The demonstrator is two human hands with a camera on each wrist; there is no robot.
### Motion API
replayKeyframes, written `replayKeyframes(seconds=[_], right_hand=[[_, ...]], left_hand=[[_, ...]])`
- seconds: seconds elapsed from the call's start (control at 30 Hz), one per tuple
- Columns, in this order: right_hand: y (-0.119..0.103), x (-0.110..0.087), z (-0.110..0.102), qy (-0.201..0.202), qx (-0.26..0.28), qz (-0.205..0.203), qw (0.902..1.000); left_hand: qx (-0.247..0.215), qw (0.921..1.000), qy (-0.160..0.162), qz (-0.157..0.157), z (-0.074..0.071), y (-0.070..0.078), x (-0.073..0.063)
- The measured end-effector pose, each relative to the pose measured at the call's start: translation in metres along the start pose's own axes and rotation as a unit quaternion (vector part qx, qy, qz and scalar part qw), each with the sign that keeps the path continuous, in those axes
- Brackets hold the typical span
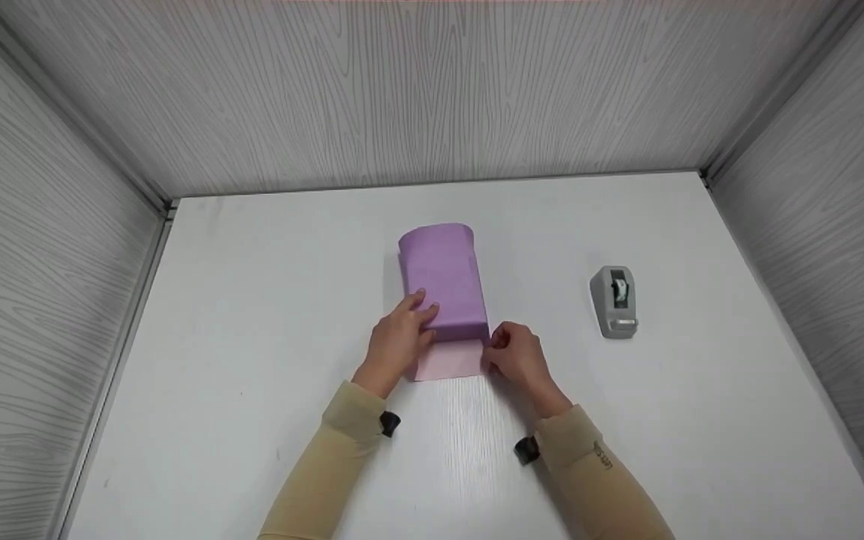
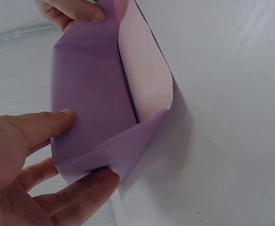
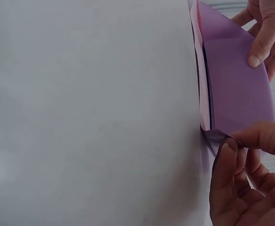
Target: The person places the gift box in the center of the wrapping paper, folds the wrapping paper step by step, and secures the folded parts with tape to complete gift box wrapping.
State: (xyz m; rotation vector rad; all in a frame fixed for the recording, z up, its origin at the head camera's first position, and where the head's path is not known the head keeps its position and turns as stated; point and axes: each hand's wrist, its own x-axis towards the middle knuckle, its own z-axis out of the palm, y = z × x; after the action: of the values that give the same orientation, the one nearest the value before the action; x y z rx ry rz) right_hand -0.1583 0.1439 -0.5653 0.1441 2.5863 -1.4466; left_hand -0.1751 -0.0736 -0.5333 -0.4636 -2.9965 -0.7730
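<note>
A box-shaped parcel in purple wrapping paper (image 1: pixel 443 277) lies on the white table, one end towards the person. At that end a flap with a pale pink inner side (image 1: pixel 448 360) lies out over the table. In the left wrist view the pink flap (image 2: pixel 144 66) meets the purple end face (image 2: pixel 88 84) along a dark slit. My left hand (image 1: pixel 398 337) holds the parcel's near left corner, thumb on the end face and fingers about the side and top. At the near right corner my right hand (image 3: pixel 255 174) pinches a fold of the purple paper between thumb and forefinger.
A grey tape dispenser (image 1: pixel 616 301) with a small roll in it stands on the table to the right of the parcel. Wood-grain panels (image 1: pixel 432 90) wall the table at the back and both sides. Each beige sleeve (image 1: pixel 338 442) has a small black device at the wrist.
</note>
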Motion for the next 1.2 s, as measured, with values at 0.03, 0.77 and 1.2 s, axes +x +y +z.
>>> replayKeyframes(seconds=[0.03,0.77,1.2], right_hand=[[0.001,-0.001,0.0,-0.003,-0.001,0.001,1.0],[0.001,-0.006,-0.003,-0.03,-0.003,0.008,0.9995],[-0.01,0.004,-0.002,0.026,0.081,-0.016,0.9962]], left_hand=[[-0.001,1.0,0.0,-0.001,0.0,0.0,0.0],[-0.007,0.9999,-0.008,-0.009,0.0,0.0,0.001],[-0.011,0.9999,-0.005,-0.01,0.001,-0.001,0.0]])
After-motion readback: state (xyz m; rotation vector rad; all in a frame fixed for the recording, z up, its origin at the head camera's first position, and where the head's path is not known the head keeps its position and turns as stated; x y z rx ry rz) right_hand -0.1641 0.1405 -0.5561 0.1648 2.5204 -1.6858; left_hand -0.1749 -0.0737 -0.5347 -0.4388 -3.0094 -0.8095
